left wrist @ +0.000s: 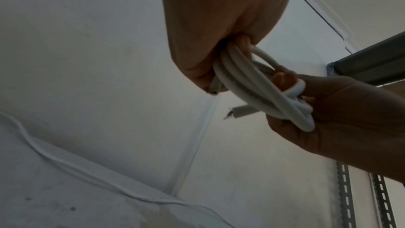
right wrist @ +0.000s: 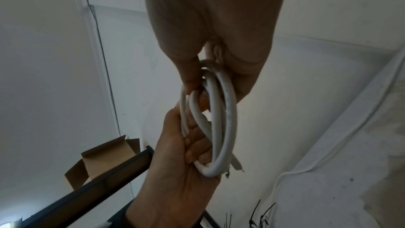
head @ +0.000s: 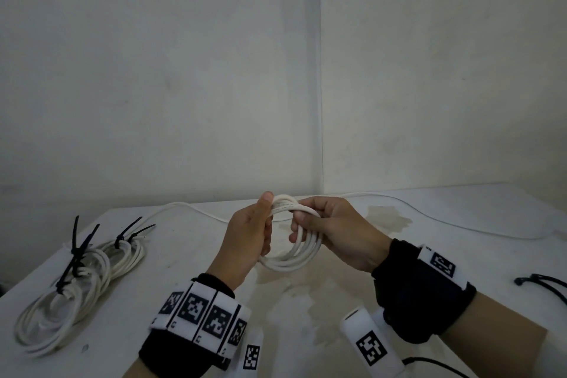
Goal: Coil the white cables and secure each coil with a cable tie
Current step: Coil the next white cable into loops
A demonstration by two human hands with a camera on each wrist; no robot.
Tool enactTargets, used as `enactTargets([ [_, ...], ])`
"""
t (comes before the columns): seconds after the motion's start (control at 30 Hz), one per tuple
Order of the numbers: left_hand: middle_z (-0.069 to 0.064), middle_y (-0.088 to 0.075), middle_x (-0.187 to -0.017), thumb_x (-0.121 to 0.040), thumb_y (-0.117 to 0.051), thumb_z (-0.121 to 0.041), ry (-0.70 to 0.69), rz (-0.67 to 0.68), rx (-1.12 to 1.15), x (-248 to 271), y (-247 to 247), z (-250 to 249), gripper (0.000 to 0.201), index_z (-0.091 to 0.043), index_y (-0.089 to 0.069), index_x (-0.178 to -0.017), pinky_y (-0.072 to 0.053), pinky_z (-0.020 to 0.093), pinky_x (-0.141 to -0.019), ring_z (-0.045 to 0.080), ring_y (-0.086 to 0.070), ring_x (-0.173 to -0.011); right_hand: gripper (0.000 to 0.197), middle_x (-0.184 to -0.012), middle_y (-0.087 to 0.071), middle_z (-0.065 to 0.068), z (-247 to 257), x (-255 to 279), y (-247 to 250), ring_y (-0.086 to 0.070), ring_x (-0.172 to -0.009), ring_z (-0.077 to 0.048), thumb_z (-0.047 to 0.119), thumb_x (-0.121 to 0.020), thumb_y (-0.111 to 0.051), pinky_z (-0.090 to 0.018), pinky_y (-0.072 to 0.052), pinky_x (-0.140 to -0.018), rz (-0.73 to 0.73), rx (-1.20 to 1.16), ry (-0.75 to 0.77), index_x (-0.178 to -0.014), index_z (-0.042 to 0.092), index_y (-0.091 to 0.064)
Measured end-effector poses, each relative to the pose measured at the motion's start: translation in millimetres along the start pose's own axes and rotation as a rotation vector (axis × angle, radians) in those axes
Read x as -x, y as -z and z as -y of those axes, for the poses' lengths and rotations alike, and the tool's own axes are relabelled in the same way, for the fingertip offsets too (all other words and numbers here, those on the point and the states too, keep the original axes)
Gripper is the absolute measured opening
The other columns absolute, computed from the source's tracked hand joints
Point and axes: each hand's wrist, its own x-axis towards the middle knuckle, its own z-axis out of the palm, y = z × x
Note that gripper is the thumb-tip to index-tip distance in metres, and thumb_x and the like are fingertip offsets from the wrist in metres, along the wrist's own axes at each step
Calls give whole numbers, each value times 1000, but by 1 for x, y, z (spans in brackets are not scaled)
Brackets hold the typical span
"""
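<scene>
Where the fingers wrap the loops, I lose sight of most fingertips: in the head view the left hand (head: 248,235) shows me mainly its back and thumb, and both wrist views are filled by palm, so the exact finger placement is unclear. My forearms are cut off by the lower frame edge, as are the black cable ties (head: 544,284) at the worktop's right edge.

Both hands are closed around one white cable coil (head: 294,250), held between them above the middle of the worktop (head: 190,258). The left hand grips the coil's left side, thumb up against the top strands. The right hand (head: 334,232) grips the right side, fingers curled through the loops. In the left wrist view a cut cable end (left wrist: 213,89) pokes out just below the left palm.

Loose white cable (head: 429,219) trails along the far edge of the worktop, and I cannot tell whether it joins the coil. Near the left edge lie tied cable coils (head: 70,291), touching one another, with black tie tails sticking up; how many coils there are I cannot make out.
</scene>
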Motion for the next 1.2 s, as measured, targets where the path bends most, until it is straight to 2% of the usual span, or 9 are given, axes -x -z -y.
enactTargets([
  [0.13,-6,-32,-38,-95,-41,-35,-51,-25,-47,-1,1,1,46,-11,-38,-56,-29,17,-38,8,-29,-34,11,-58,-60,-3,7,-2,2,-57,-50,-12,5,-89,-48,-24,-48,-61,159,-74,-83,-92,3,-59],
  [0.27,-2,-35,-39,-95,-42,-32,-102,-45,-73,-1,-1,4,48,-11,-42,-52,-30,15,-36,7,-32,-32,18,-50,-56,-1,7,-3,3,-53,-42,-9,12,-83,-51,-26,-54,-80,225,-105,-133,-95,1,-58],
  [0.4,0,-35,-40,-95,-42,-33,-110,-46,-105,-3,-2,7,47,-9,-41,-54,-30,16,-39,8,-32,-33,24,-59,-60,-1,5,-1,9,-58,-51,-10,16,-78,-58,-39,-46,-95,264,48,-119,-100,5,-58],
  [0.53,-5,-34,-39,-95,-43,-34,-38,-78,46,-2,-4,6,45,-11,-40,-56,-31,17,-38,7,-32,-34,45,-85,-60,-11,5,2,12,-57,-80,-19,-4,-73,-72,-31,-50,-79,149,371,-6,-110,16,-55],
  [0.63,-8,-30,-40,-97,-38,-34,-8,-65,143,-3,-5,4,43,-13,-38,-59,-31,23,-45,8,-29,-36,44,-77,-60,-2,1,1,11,-60,-73,-14,-3,-79,-67,-21,-51,-70,-10,382,78,-116,15,-52],
  [0.77,-1,-37,-51,-99,-28,-35,-70,-7,39,0,1,11,44,-9,-45,-68,-38,23,-53,9,-40,-42,18,-70,-58,-4,4,1,11,-58,-59,-6,5,-93,-48,-16,-46,-58,-1,245,82,-108,12,-57],
  [0.97,0,-42,-52,-98,-25,-34,-191,-41,-142,1,8,28,44,-8,-47,-69,-38,16,-47,3,-45,-41,19,-67,-53,0,-2,0,7,-57,-56,-9,6,-95,-43,-28,-49,-76,80,-27,-33,-104,9,-60],
  [1.1,1,-51,-56,-99,-25,-33,-97,78,-55,5,13,26,46,-5,-54,-76,-47,24,-57,9,-56,-51,16,-66,-53,0,2,-1,11,-58,-57,-9,6,-95,-45,-21,-48,-65,44,222,18,-96,10,-61],
  [1.2,6,-59,-64,-100,-25,-32,-54,138,-79,5,15,21,49,0,-60,-86,-51,27,-68,15,-61,-61,15,-63,-54,-1,0,1,14,-58,-59,-11,5,-94,-47,-17,-45,-57,23,451,45,-94,0,-61],
])
